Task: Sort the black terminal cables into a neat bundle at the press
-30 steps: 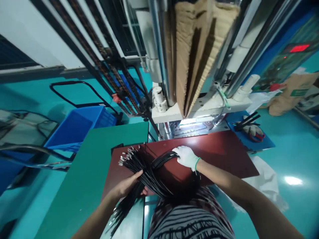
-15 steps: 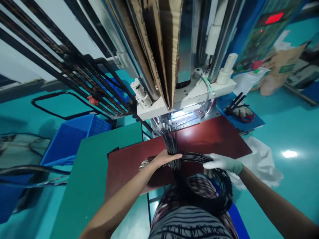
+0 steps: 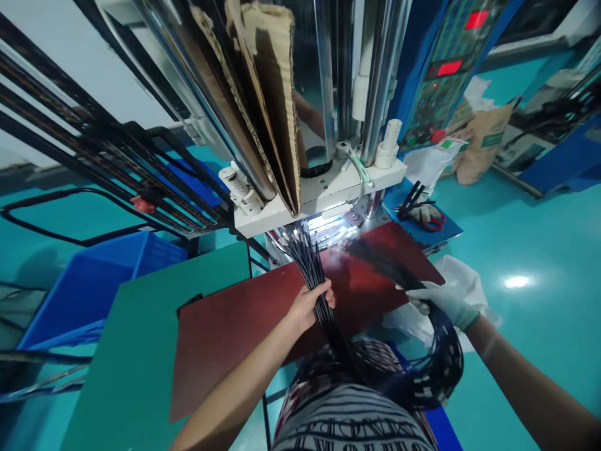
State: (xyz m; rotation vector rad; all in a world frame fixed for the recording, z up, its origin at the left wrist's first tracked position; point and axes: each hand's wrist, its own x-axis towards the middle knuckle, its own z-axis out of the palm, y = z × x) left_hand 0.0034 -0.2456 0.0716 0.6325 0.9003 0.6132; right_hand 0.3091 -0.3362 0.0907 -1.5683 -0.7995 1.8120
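A thick bundle of thin black cables [image 3: 339, 338] curves in a U across my lap. My bare left hand [image 3: 312, 304] is wrapped round one leg of it, and the pale connector ends point toward the machine. In my right hand [image 3: 439, 300], which wears a white glove, is the other leg; its far end is smeared by motion over the red-brown board [image 3: 225, 338]. Both legs lie above that board, with their tips close to the lit lower part of the press [image 3: 323, 228].
Cardboard sheets [image 3: 277, 94] stand against the press's white plate [image 3: 328, 194]. Red-handled pliers [image 3: 434, 219] lie on a blue stand at right. A green table [image 3: 126, 338] and a blue crate [image 3: 89, 282] are at left. White sacking [image 3: 460, 282] sits beyond my right hand.
The right-hand end of the cable bundle has swung from lying across my left hand to pointing forward at the press. My right hand has moved right, and the view has shifted.
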